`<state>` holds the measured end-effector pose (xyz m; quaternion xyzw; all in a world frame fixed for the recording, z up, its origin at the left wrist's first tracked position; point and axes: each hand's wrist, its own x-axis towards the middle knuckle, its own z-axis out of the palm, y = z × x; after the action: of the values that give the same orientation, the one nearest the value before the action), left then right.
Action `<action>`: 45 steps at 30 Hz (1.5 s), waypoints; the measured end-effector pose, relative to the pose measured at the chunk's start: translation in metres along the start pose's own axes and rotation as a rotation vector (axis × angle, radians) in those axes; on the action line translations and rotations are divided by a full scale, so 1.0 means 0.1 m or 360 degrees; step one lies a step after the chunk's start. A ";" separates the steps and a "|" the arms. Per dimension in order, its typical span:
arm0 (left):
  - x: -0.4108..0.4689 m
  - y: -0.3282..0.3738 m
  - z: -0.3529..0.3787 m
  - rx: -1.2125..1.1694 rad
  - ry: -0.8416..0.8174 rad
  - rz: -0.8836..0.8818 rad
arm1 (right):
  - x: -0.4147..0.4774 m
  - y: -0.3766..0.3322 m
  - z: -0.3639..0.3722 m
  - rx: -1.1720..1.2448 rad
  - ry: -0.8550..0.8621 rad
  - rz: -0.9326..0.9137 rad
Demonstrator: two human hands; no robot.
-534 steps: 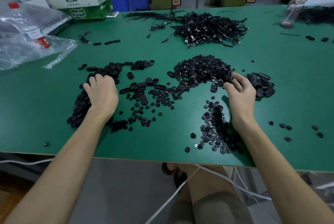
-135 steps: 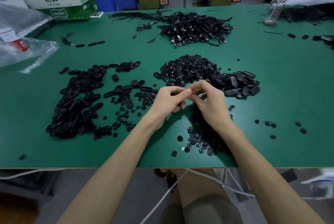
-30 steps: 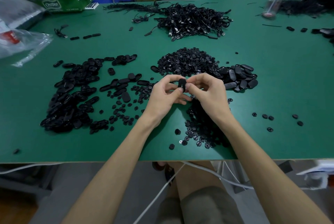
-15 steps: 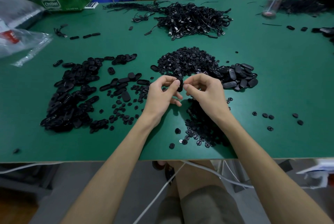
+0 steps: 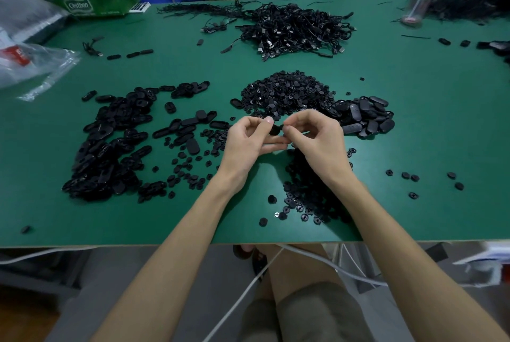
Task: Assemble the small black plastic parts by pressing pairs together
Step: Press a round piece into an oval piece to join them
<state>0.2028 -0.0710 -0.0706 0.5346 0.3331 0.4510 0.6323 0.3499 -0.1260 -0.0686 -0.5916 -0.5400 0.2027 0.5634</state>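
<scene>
1. Both hands meet above the green table [image 5: 414,121], just in front of the heap of small round parts [image 5: 287,90]; the left hand [image 5: 245,143] and right hand [image 5: 317,140] each pinch the same small black part [image 5: 275,129] at their fingertips.
2. The part's visible sliver runs roughly across, hand to hand; fingers cover most of it, so which way it faces can't be called.
3. Against a second ago: same spot, same two-handed pinch; back then the part stood upright and showed more.
</scene>
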 end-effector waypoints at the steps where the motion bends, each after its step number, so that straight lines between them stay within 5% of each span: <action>1: 0.00 0.00 0.00 -0.0020 0.0003 -0.0017 | 0.00 0.00 0.00 0.0006 0.0000 0.0001; 45: 0.05 -0.09 -0.09 0.0113 0.0026 -0.0027 | -0.02 -0.04 0.02 -0.0293 0.0138 -0.0058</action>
<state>0.1981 -0.0632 -0.0807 0.5501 0.3586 0.4380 0.6139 0.3464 -0.1277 -0.0660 -0.6393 -0.5420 0.1160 0.5330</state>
